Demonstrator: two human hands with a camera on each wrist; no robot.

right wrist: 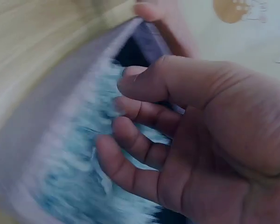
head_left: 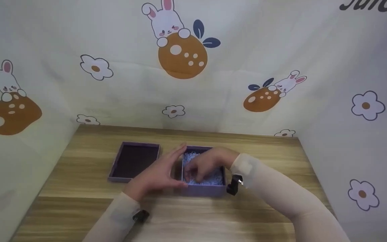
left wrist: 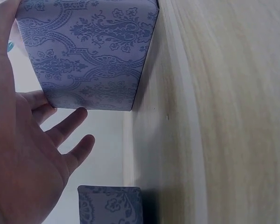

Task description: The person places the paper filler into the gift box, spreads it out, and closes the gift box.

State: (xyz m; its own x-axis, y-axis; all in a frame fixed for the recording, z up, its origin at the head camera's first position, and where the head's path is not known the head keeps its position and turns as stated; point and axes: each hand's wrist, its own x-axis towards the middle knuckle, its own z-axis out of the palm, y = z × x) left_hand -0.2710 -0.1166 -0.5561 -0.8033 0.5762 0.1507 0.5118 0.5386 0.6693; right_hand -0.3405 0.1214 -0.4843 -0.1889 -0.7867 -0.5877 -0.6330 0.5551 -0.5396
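Landmark: the patterned box, sitting flat on the wood-grain tabletop, top uncovered, pale-blue shredded filler heaped inside. Left hand spans the box's left wall, thumb at the near corner and fingertips at the far one, bracing it lightly between them; the outer two fingers stand free of the wall in the left wrist view. Right hand is inside the box's mouth, fingers half bent into the filler, thumb apart from them, palm bare; no object seen in its hold. Handling estimate: box probably light, stiff-walled card, apt to slide if pushed from one side; best taken low across two opposite walls, since squeezing near the rim may bow it. Filler looks near weightless, springy, easily snagged or spilled; a loose scoop of bent fingers should suit better than a hard pinch. The right wrist view is blurred, so I cannot tell whether the strands are paper or plastic. Materials: box wall lilac-grey with blue damask scrollwork, seemingly smooth, edges crisp; inner lining dark. Left of the box, just apart, a shallow tray in matching print, rectangular, dark-floored, likely its lid. Beyond the box, a softly creased cloth backdrop with printed rabbits, oranges and flowers.
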